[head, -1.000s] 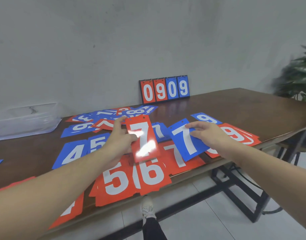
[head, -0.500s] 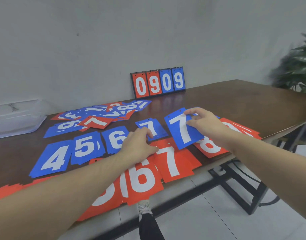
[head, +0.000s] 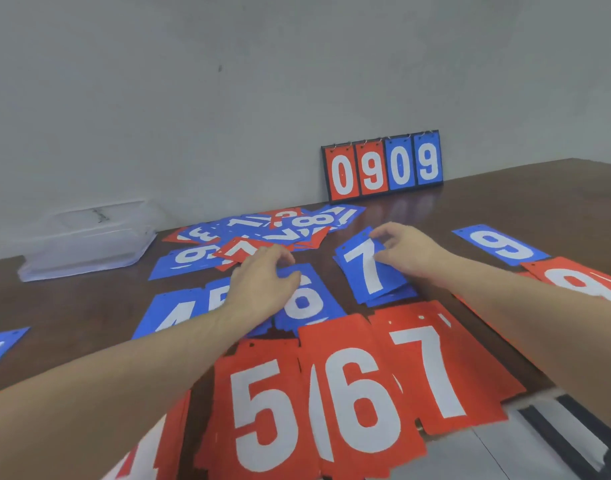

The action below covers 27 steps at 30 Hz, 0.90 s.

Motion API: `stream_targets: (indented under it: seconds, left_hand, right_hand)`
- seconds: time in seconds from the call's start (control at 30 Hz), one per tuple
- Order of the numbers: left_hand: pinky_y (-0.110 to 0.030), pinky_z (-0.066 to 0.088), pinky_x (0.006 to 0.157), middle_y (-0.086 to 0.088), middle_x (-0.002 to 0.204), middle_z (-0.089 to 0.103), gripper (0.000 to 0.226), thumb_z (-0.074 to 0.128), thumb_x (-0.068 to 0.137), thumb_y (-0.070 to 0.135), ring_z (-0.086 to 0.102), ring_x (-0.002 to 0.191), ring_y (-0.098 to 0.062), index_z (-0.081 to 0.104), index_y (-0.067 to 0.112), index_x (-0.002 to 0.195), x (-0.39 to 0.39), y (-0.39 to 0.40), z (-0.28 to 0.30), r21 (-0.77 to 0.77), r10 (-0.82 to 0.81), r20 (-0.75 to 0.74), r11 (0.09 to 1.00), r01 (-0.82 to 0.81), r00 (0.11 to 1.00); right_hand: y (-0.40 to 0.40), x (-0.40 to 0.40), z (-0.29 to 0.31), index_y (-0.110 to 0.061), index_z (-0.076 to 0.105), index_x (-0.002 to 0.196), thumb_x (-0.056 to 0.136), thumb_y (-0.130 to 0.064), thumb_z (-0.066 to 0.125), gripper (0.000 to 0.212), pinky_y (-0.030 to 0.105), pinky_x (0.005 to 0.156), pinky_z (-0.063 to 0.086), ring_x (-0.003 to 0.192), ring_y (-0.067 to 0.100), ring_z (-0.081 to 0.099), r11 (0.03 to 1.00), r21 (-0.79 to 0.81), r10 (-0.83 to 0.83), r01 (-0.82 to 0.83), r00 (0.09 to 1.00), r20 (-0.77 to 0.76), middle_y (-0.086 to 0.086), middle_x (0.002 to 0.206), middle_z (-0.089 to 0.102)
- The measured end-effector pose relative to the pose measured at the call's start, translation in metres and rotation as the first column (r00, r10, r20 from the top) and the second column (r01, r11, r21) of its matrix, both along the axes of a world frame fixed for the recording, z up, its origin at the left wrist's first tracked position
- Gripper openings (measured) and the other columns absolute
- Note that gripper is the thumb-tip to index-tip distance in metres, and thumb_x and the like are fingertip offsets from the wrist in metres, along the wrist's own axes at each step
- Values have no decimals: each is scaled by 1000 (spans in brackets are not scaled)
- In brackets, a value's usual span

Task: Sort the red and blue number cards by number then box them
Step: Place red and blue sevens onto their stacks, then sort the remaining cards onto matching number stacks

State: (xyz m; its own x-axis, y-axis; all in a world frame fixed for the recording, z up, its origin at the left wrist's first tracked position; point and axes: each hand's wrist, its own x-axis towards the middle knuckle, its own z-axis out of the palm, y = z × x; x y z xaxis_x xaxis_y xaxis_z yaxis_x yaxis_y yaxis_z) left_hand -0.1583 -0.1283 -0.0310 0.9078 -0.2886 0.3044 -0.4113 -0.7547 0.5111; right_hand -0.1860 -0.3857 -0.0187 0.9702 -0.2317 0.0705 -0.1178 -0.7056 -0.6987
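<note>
Red and blue number cards lie on a dark wooden table (head: 504, 199). Near the front edge are red piles showing 5 (head: 262, 410), 6 (head: 362, 393) and 7 (head: 432, 368). Behind them lie a blue 4 (head: 172, 317) and a blue 6 (head: 304, 303). My right hand (head: 408, 251) pinches the top right edge of a blue 7 card (head: 366, 271) that lies on another blue card. My left hand (head: 262, 282) hovers over the blue 6 with loosely curled fingers and holds nothing. A mixed unsorted pile (head: 262, 226) lies just beyond it. A clear plastic box (head: 89, 240) stands at the back left.
A flip scoreboard (head: 383, 166) reading 0909 leans against the wall at the back. A blue 9 (head: 501, 244) and red cards (head: 581, 282) lie at the right. The red piles overhang the table's front edge; the floor shows below.
My left hand put the red 7 down on the red pile, then moved forward over the blue 6. My right hand carried the blue 7 left onto the other blue 7.
</note>
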Motion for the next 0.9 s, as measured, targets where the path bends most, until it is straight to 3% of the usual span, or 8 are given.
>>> stream_targets:
  seconds: [0.07, 0.13, 0.2, 0.43, 0.5, 0.6, 0.7, 0.9]
  left_hand:
    - [-40, 46, 98, 9, 121, 60, 15, 65, 92, 32, 56, 113, -14, 58, 31, 106, 20, 18, 0, 11, 51, 10, 999, -51, 999]
    - [-42, 48, 97, 6, 125, 60, 19, 65, 91, 36, 57, 113, -18, 57, 30, 108, 41, 34, 0, 38, 104, 0, 994, -104, 995]
    - [-44, 50, 94, 4, 127, 60, 26, 65, 90, 40, 60, 110, -22, 56, 30, 112, 65, 47, 0, 85, 150, -13, 985, -149, 989]
    - [-42, 48, 97, 1, 137, 55, 60, 62, 86, 64, 52, 122, -23, 48, 29, 133, 119, 63, 0, 241, 199, -39, 953, -184, 979]
    - [-42, 46, 99, 2, 142, 52, 72, 60, 82, 73, 50, 127, -24, 43, 32, 138, 129, 62, -2, 256, 182, -96, 954, -153, 979]
    - [-47, 35, 114, 5, 159, 34, 92, 55, 78, 81, 37, 143, -25, 26, 37, 154, 139, 58, -8, 290, 137, -238, 955, -65, 962]
    - [-46, 28, 118, 5, 163, 26, 96, 53, 78, 82, 31, 147, -26, 16, 41, 157, 148, 60, -15, 300, 112, -288, 954, -22, 951]
    - [-39, 37, 107, 8, 159, 35, 93, 61, 76, 77, 38, 142, -24, 23, 43, 154, 156, 69, -25, 136, 85, -275, 990, -48, 958]
  right_hand:
    - [5, 8, -5, -28, 61, 125, 93, -26, 67, 33, 30, 79, 48, 96, 18, 61, 975, -222, -14, -1, 997, -69, -3, 118, 62]
    - [12, 14, -7, -35, 60, 123, 92, -40, 64, 31, 36, 92, 46, 114, 22, 55, 875, -485, -71, 8, 991, -112, -3, 125, 60]
    - [19, 20, -3, -39, 59, 124, 91, -50, 62, 34, 42, 100, 40, 125, 24, 46, 790, -613, -89, 15, 992, -90, -3, 128, 55]
    - [49, 71, -2, -31, 62, 125, 96, -37, 60, 29, 36, 99, 49, 121, 16, 52, 870, -485, 95, -91, 995, -17, -8, 128, 59]
    - [56, 94, -9, -29, 64, 121, 96, -37, 60, 26, 31, 91, 52, 114, 14, 59, 890, -438, 147, -125, 989, 18, -8, 125, 64]
    - [67, 126, -15, -27, 62, 127, 99, -43, 58, 32, 26, 84, 47, 110, 15, 59, 899, -417, 162, -136, 986, 29, -4, 130, 62]
    - [77, 151, -18, -25, 56, 138, 99, -50, 55, 46, 29, 93, 45, 124, 18, 55, 914, -382, 156, -135, 987, 25, -2, 143, 56]
    - [99, 179, -20, -31, 34, 155, 94, -65, 53, 71, 35, 111, 37, 141, 22, 42, 921, -324, 192, -218, 975, -110, -4, 159, 40]
